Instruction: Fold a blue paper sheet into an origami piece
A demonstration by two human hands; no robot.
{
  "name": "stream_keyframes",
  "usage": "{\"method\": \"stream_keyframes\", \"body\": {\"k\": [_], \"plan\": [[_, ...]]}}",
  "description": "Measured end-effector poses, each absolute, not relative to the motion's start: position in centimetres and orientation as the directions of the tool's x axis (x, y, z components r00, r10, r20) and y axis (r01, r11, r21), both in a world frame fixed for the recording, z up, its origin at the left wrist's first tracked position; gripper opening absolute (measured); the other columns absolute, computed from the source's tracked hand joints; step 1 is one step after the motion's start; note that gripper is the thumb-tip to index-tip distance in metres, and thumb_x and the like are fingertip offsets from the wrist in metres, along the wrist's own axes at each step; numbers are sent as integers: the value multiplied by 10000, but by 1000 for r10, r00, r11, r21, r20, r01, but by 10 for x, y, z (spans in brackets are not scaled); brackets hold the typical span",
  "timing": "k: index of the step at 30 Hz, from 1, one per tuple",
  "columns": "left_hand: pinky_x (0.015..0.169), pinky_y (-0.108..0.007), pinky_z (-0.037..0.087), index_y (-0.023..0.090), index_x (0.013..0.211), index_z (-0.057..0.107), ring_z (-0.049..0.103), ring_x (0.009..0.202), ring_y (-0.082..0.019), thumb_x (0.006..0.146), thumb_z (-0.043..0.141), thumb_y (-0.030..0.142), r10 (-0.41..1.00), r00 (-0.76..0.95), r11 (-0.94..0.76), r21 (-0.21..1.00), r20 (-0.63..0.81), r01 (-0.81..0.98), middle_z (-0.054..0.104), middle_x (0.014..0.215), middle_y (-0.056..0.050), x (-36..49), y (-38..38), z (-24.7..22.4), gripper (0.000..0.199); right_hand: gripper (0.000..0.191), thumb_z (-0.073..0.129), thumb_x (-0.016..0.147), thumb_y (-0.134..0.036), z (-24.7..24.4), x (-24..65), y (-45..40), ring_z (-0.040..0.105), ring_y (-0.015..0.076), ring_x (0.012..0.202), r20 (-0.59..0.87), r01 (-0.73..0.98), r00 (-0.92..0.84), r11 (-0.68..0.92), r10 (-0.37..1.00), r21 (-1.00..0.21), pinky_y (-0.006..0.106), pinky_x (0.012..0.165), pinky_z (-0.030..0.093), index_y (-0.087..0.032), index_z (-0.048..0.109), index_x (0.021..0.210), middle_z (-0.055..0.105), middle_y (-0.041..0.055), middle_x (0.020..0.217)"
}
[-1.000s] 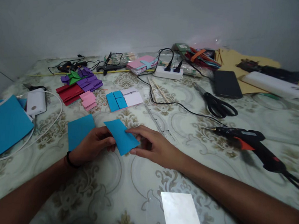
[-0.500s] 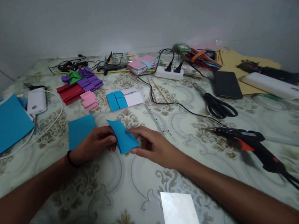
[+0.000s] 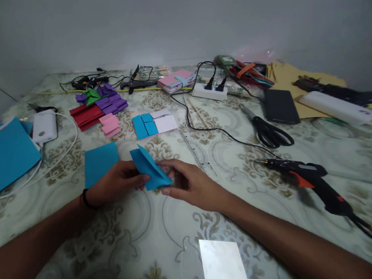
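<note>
Between both hands, just above the table, is a small piece of blue paper (image 3: 150,171), creased lengthwise and partly opened along the fold. My left hand (image 3: 122,179) pinches its near left side, thumb on top. At the right end, the fingers and thumb of my right hand (image 3: 190,183) grip the paper's edge. Beside my left hand a flat blue paper square (image 3: 101,162) lies on the table. Beyond the hands lies a card with blue and white folded pieces (image 3: 155,123).
Folded red paper (image 3: 85,115), pink paper (image 3: 109,125) and purple paper (image 3: 112,102) lie at the back left. To the right are scissors (image 3: 269,131) and a corded glue gun (image 3: 313,179). A clear ruler (image 3: 194,149) and a power strip (image 3: 209,91) lie beyond the hands.
The blue paper's fold has spread apart, showing its inner crease. My left thumb has moved right onto the paper; my right hand stays nearly in place.
</note>
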State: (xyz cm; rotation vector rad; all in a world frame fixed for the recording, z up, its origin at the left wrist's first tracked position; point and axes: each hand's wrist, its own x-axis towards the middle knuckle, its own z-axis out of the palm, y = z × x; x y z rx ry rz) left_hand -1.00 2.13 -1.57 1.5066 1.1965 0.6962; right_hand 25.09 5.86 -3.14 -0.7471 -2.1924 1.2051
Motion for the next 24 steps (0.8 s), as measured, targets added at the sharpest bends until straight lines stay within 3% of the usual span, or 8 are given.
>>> {"method": "stream_keyframes", "body": {"k": [3,6,11,15,18,21,24], "plan": [[627,-261,506,141,776,770,635,647,-166,913,762,465,912,390,-23,932,-129,362,743,721,-48,-10,19,-16,352,523,703,962,-521,-28,251,57,670,173,841,149,219,-713,419,686,-881,278,754,506,-166,632,1339,741,54,997],[691,-263,514,155,815,786,632,708,-165,938,737,422,889,451,-115,913,-81,391,751,786,-32,-9,17,-14,298,373,594,1021,-535,-26,251,56,600,140,713,123,237,-699,390,705,-890,263,686,459,-168,658,1046,685,13,839],[591,-245,479,152,731,737,570,620,-150,900,749,490,915,386,-24,941,-115,338,702,698,-25,-9,18,-11,378,559,486,1036,-649,-26,253,57,526,127,604,-7,263,-637,209,771,-942,262,632,451,-188,565,731,605,1,658],[618,-283,540,156,833,776,634,663,-192,845,785,579,952,266,70,955,-150,288,742,761,-51,-9,19,-12,424,633,473,1019,-712,-25,253,59,603,133,640,-61,204,-679,107,732,-973,255,663,497,-161,683,788,731,57,759],[797,-364,611,176,901,785,724,864,-272,848,785,620,966,215,81,957,-145,278,787,885,-86,-8,18,-11,447,575,554,1004,-668,-25,253,59,636,134,669,-42,181,-695,118,718,-976,247,697,525,-155,720,804,763,60,786],[973,-412,599,205,962,792,722,1096,-317,846,809,605,979,175,54,956,-108,287,804,1000,-103,-8,17,-10,417,499,604,1000,-602,-26,254,59,701,157,754,-25,182,-716,153,698,-971,256,757,557,-158,755,830,791,57,832],[1026,-433,591,225,1053,800,720,1125,-310,859,823,560,977,176,67,962,-117,266,813,1062,-99,-10,16,-12,388,501,605,999,-604,-25,255,59,726,172,797,-12,177,-736,175,677,-969,267,793,570,-162,767,826,801,54,853]]}}
